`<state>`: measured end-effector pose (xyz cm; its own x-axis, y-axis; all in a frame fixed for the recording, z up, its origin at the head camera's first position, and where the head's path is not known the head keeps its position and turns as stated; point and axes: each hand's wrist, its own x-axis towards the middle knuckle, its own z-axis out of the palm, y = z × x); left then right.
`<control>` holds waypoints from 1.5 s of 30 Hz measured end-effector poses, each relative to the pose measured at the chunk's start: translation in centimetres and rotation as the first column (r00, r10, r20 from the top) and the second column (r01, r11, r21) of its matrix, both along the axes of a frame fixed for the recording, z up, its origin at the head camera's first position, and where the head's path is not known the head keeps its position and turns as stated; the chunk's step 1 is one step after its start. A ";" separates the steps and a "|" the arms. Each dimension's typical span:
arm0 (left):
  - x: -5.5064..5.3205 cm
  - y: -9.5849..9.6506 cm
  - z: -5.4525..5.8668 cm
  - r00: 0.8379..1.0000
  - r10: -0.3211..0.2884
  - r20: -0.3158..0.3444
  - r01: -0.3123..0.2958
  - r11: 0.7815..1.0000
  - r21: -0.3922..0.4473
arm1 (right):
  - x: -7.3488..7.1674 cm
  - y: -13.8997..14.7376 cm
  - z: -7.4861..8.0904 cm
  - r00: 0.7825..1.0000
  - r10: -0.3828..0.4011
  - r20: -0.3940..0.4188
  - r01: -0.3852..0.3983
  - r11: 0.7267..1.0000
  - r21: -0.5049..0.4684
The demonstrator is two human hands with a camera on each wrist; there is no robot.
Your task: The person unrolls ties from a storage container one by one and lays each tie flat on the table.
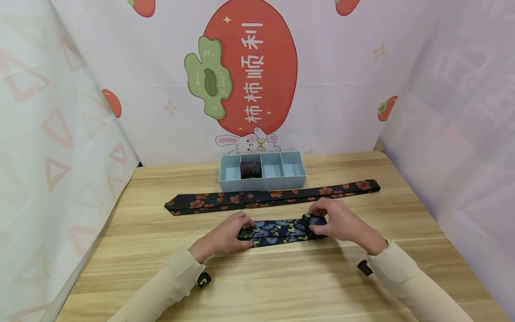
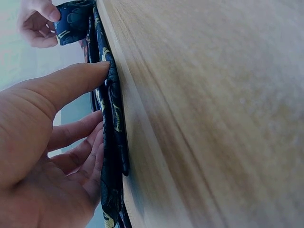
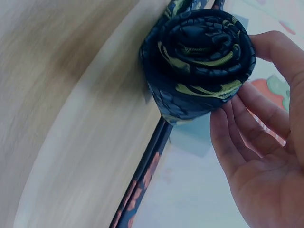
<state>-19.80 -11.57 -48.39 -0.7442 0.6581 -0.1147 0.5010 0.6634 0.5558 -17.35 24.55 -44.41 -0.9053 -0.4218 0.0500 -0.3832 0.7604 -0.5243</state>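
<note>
A dark blue necktie (image 1: pixel 277 231) with blue and yellow figures lies across the table, its right part wound into a roll. My right hand (image 1: pixel 335 219) grips this roll between thumb and fingers. In the right wrist view, the spiral end of the roll (image 3: pixel 204 52) faces the camera, with the fingers curved along its side. Over the flat left stretch of the necktie, my left hand (image 1: pixel 227 235) holds its two long edges, thumb on the near edge and fingers on the far one. The left wrist view shows the thumb (image 2: pixel 76 80) against the layered cloth (image 2: pixel 111 142).
Behind the hands a second necktie (image 1: pixel 273 197), dark with orange flowers, is stretched out flat. Farther back stands a light blue box (image 1: pixel 261 184) with several compartments; a rolled dark necktie (image 1: pixel 251 170) sits in the second from left. A printed cloth (image 1: pixel 342 89) hangs behind the wooden table (image 1: pixel 273 286).
</note>
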 end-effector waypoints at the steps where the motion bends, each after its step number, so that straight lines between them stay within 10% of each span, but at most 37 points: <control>1: 0.0 0.0 0.0 1.000 0.001 -0.001 -0.001 1.000 0.000 | 0.0 0.2 0.2 1.000 -0.002 0.006 0.002 1.000 0.002; 21: 0.2 -0.8 0.2 1.000 0.010 -0.003 -0.010 1.000 0.013 | 0.1 4.4 0.3 0.998 -0.067 0.013 0.067 0.997 0.027; 33: 0.3 -2.9 -0.3 0.999 0.030 -0.014 -0.030 1.000 0.006 | 0.1 0.7 2.3 1.000 0.025 0.011 -0.026 0.999 0.037; 45: 0.6 -5.4 -0.3 0.998 0.060 -0.032 -0.060 0.998 -0.014 | -0.7 -2.8 0.8 0.992 0.127 -0.001 -0.127 0.992 0.005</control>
<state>-19.16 -16.98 -48.64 -0.7858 0.6103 -0.1002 0.4771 0.7013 0.5297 -18.06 21.72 -43.60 -0.8445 -0.5334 0.0491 -0.4776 0.7083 -0.5198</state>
